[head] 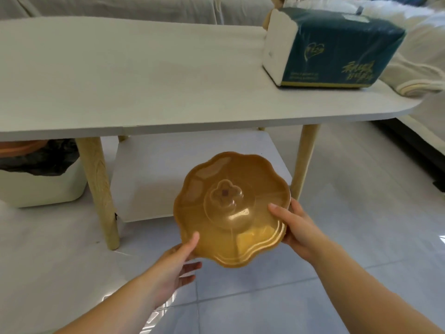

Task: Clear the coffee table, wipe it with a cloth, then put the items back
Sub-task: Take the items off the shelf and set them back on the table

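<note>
A translucent amber, flower-shaped snack tray with a domed lid (231, 208) hangs in the air in front of the white coffee table (134, 83), below its front edge. My left hand (175, 263) grips the tray's near-left rim, thumb on top. On the right rim sits my right hand (296, 227), thumb over the lid. A dark green pack of tissues (332, 49) lies on the table's far right end. The remainder of the tabletop is bare.
A lower white shelf (168, 169) sits under the table between pale wooden legs (98, 189). A white bin with a black liner (41, 174) stands at the left under the table. A pale sofa (419, 56) runs behind and to the right. The floor is glossy tile.
</note>
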`<state>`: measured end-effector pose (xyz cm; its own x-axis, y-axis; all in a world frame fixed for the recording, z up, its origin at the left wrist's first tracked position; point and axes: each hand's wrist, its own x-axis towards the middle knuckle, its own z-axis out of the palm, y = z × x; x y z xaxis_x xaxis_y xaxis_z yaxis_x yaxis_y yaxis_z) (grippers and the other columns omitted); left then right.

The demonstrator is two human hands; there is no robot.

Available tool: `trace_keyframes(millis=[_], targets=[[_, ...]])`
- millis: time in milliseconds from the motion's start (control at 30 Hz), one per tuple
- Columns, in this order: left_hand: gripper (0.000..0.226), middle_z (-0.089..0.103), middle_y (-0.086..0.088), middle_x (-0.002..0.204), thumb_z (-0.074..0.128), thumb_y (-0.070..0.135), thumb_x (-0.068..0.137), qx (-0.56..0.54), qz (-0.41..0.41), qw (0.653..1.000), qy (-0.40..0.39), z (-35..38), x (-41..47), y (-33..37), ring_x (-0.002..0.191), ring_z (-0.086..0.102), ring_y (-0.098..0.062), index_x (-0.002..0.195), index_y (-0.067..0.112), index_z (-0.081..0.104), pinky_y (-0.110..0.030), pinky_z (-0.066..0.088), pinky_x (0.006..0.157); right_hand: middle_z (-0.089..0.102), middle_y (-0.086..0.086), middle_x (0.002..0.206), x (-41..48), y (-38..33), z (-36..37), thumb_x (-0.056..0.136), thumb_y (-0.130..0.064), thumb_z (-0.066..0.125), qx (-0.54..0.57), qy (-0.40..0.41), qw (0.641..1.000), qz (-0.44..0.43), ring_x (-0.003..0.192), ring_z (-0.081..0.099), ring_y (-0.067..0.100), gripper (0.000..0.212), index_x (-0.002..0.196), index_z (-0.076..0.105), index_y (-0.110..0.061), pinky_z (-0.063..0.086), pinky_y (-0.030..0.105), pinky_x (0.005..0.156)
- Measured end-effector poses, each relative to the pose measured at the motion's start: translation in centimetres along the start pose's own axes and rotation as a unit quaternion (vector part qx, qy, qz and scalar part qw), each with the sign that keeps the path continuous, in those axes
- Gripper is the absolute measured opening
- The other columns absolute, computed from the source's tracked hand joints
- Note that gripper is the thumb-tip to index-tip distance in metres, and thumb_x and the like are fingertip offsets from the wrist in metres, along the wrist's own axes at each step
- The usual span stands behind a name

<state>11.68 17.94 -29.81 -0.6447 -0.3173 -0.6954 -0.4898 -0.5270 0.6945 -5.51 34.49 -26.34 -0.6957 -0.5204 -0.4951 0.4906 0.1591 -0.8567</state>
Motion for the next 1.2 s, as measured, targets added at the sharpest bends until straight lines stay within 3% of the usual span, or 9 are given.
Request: trace_keyframes(millis=[133, 233, 333, 433, 533, 700, 800, 933, 1200], targets=[[0.068, 0.041, -0.009, 0.139, 0.054, 0.039, 0.081, 0.069, 0.124, 0.984, 0.106, -1.5, -0.7, 2.4, 0.121, 0.042, -0.025, 0.138, 0.017, 0.024, -0.039, 0.031, 0.103, 0.066, -0.008, 0.101, -2.9, -2.7, -2.1, 0.055, -0.032, 0.070, -0.096, -0.052, 0.993, -0.051, 0.092, 0.065, 0.015, 0.082, 0.129, 0.034, -0.033, 0.056, 0.030, 0.069], [0.065, 0.037, -0.006, 0.143, 0.057, 0.030, 0.082, 0.133, 0.184, 0.971, 0.074, -0.7, -2.3, 4.4, 0.128, 0.037, -0.022, 0.138, 0.020, 0.024, -0.035, 0.029, 0.103, 0.068, -0.010, 0.099, -5.3, -5.1, -3.6, 0.056, -0.026, 0.074, -0.133, -0.090, 0.984, -0.074, 0.091, 0.066, 0.015, 0.079, 0.127, 0.038, -0.031, 0.057, 0.028, 0.068], [0.062, 0.051, -0.001, 0.129, 0.068, 0.036, 0.069, 0.168, 0.187, 0.967, -0.032, 1.3, -4.7, 5.6, 0.109, 0.054, -0.014, 0.124, 0.026, 0.040, -0.024, 0.042, 0.088, 0.069, -0.016, 0.096, -8.2, -7.3, -5.1, 0.040, -0.037, 0.086, -0.169, -0.124, 0.973, -0.093, 0.091, 0.066, 0.011, 0.085, 0.115, 0.046, -0.038, 0.056, 0.023, 0.063], [0.084, 0.065, 0.009, 0.103, 0.080, 0.062, 0.025, 0.165, 0.199, 0.959, -0.112, 3.4, -7.6, 6.8, 0.082, 0.066, -0.004, 0.099, 0.034, 0.053, -0.015, 0.052, 0.060, 0.067, -0.015, 0.102, -10.7, -9.8, -7.0, 0.057, -0.018, 0.072, -0.187, -0.131, 0.966, -0.123, 0.097, 0.065, 0.013, 0.063, 0.111, 0.049, -0.041, 0.056, 0.026, 0.066], [0.089, 0.070, 0.007, 0.093, 0.077, 0.068, 0.014, 0.178, 0.226, 0.950, -0.123, 5.0, -9.6, 8.6, 0.081, 0.067, -0.007, 0.094, 0.034, 0.056, -0.018, 0.053, 0.058, 0.069, -0.011, 0.103, -12.8, -12.8, -8.4, 0.064, -0.010, 0.059, -0.183, -0.139, 0.962, -0.144, 0.097, 0.066, 0.018, 0.056, 0.110, 0.050, -0.041, 0.057, 0.028, 0.065], [0.088, 0.073, 0.018, 0.074, 0.075, 0.068, 0.005, 0.153, 0.294, 0.938, -0.101, 6.4, -13.5, 12.6, 0.067, 0.068, -0.003, 0.083, 0.028, 0.063, -0.011, 0.049, 0.047, 0.068, -0.001, 0.108, -15.0, -18.5, -7.8, 0.036, -0.041, 0.084, -0.185, -0.147, 0.958, -0.162, 0.096, 0.066, 0.026, 0.085, 0.113, 0.051, -0.036, 0.057, 0.035, 0.066], [0.082, 0.074, 0.011, 0.072, 0.074, 0.071, 0.009, 0.132, 0.357, 0.922, -0.066, 5.8, -15.8, 15.8, 0.064, 0.069, -0.006, 0.076, 0.026, 0.069, -0.014, 0.050, 0.048, 0.073, -0.001, 0.099, -15.6, -21.7, -5.7, 0.032, -0.050, 0.085, -0.165, -0.178, 0.953, -0.184, 0.089, 0.069, 0.022, 0.085, 0.109, 0.055, -0.031, 0.057, 0.030, 0.062], [0.068, 0.075, 0.010, 0.074, 0.069, 0.072, 0.029, 0.123, 0.393, 0.911, 0.001, 3.5, -17.6, 20.6, 0.070, 0.070, -0.010, 0.078, 0.025, 0.067, -0.020, 0.051, 0.056, 0.070, -0.001, 0.106, -14.8, -24.7, -1.6, 0.068, -0.031, 0.068, -0.165, -0.166, 0.946, -0.224, 0.094, 0.068, 0.020, 0.046, 0.112, 0.055, -0.031, 0.058, 0.028, 0.067], [0.033, 0.063, -0.002, 0.072, 0.051, 0.049, 0.081, 0.056, 0.375, 0.913, 0.152, -2.5, -16.4, 27.0, 0.067, 0.059, -0.020, 0.069, 0.019, 0.059, -0.028, 0.043, 0.056, 0.059, 0.006, 0.114, -10.0, -25.9, 7.7, 0.088, -0.018, 0.051, -0.118, -0.089, 0.953, -0.264, 0.089, 0.060, 0.014, 0.042, 0.129, 0.042, -0.014, 0.052, 0.023, 0.069]])
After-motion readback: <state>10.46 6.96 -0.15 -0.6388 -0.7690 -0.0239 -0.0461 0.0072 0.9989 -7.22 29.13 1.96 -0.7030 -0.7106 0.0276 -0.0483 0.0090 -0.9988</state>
